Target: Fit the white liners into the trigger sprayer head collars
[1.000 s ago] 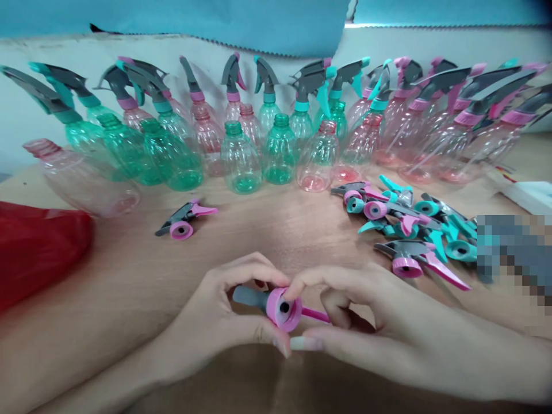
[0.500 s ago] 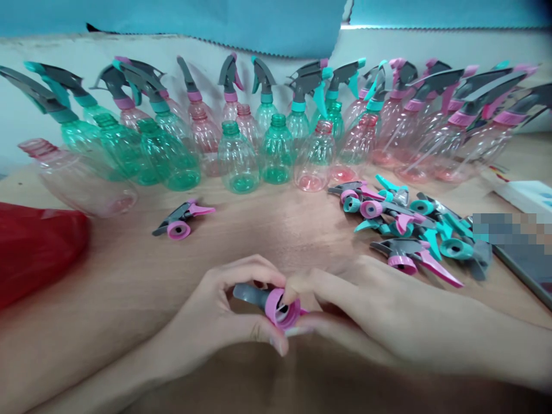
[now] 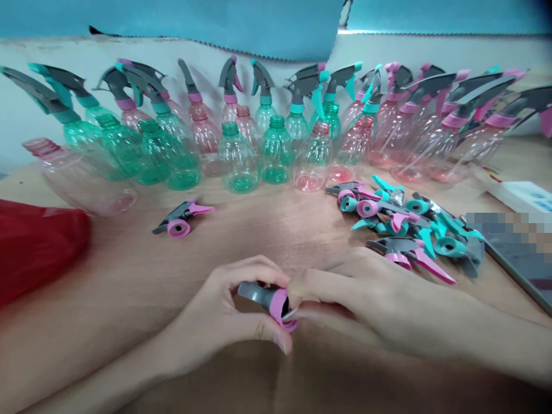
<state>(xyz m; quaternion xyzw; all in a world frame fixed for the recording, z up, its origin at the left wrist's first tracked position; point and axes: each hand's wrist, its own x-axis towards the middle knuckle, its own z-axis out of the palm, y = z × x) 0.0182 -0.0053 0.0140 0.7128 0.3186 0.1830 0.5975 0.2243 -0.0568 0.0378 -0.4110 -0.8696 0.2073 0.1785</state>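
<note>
At the near middle of the table, my left hand (image 3: 233, 305) is closed around a grey and pink spray head (image 3: 278, 305), thumb below and fingers above. Its pink collar faces toward my right hand. My right hand (image 3: 345, 293) has thumb and index finger pinched together at the collar's mouth. Between those fingertips shows the edge of a small thin white piece (image 3: 290, 314), whose kind I cannot make out. My right fingers hide part of the collar and the trigger side. Another grey and pink spray head (image 3: 180, 223) lies beyond my left hand.
Green bottles (image 3: 276, 152) and pink bottles (image 3: 313, 158) line the back, several with spray heads fitted. One pink bottle (image 3: 81, 178) leans at left beside a red bag (image 3: 38, 247). Loose spray heads (image 3: 401, 215) pile at right, near a phone-like dark slab (image 3: 517, 259).
My right fingertips have moved in over the collar's mouth, carrying the white piece up against it. The spray head has turned slightly, and its opening is now more covered.
</note>
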